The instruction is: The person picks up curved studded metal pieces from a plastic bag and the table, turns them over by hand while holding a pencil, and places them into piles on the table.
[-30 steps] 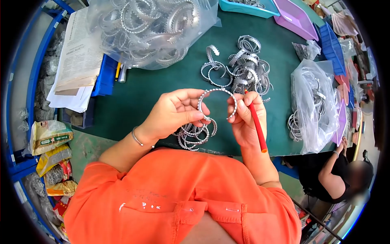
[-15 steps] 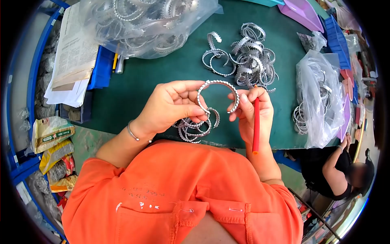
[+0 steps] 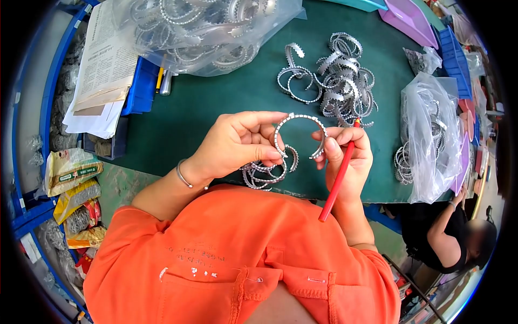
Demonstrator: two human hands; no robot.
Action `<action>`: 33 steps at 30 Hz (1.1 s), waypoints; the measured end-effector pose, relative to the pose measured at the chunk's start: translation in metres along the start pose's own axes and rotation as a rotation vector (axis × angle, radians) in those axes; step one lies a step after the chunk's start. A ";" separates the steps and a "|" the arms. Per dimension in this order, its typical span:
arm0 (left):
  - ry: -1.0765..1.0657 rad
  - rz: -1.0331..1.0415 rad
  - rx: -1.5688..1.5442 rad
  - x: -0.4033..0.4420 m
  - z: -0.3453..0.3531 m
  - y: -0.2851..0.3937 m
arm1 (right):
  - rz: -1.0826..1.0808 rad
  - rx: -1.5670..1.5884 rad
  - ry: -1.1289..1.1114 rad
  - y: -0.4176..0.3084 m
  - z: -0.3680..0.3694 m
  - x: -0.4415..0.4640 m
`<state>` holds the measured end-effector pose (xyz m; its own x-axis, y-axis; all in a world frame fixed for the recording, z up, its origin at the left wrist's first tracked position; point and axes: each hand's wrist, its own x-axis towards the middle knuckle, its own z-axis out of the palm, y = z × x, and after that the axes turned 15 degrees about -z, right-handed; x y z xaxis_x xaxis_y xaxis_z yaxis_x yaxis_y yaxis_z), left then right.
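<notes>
An open C-shaped metal ring (image 3: 278,129) with a notched silvery band is held up between my hands, its gap facing down. My left hand (image 3: 229,143) pinches its left side between thumb and fingers. The fingers of my right hand (image 3: 349,164) close on the ring's right end and also grip a slim red pencil (image 3: 338,185), which slants down toward my shirt. Below the held ring, several similar rings (image 3: 258,177) lie near the table's front edge. Beyond my right hand is a tangled pile of notched rings (image 3: 345,81), with a few loose ones (image 3: 294,81) beside it.
A big clear bag of rings (image 3: 205,32) lies at the back left of the green table (image 3: 216,94). Papers (image 3: 105,65) rest over a blue bin (image 3: 141,89). Another plastic bag (image 3: 431,135) sits at right, near a purple tray (image 3: 410,24). A co-worker (image 3: 442,237) is at lower right.
The red pencil has swung from nearly upright to a slant, its lower end now further left. The ring and both hands appear slightly further right and lower in view, as the whole scene has shifted.
</notes>
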<state>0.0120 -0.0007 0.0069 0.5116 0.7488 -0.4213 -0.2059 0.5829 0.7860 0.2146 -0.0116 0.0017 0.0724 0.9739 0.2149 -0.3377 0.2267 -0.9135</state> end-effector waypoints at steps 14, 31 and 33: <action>0.047 0.395 0.267 0.005 -0.005 -0.006 | -0.400 -0.124 -0.218 0.008 -0.008 -0.002; 0.131 0.574 0.283 0.003 0.002 -0.008 | -0.630 -0.271 -0.279 0.005 -0.007 -0.001; 0.170 0.595 0.306 0.001 0.002 -0.003 | -0.530 -0.242 -0.225 0.002 -0.003 -0.004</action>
<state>0.0151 -0.0024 0.0051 0.2417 0.9674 0.0757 -0.1534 -0.0390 0.9874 0.2162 -0.0155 -0.0023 -0.0365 0.7096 0.7036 -0.0862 0.6992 -0.7097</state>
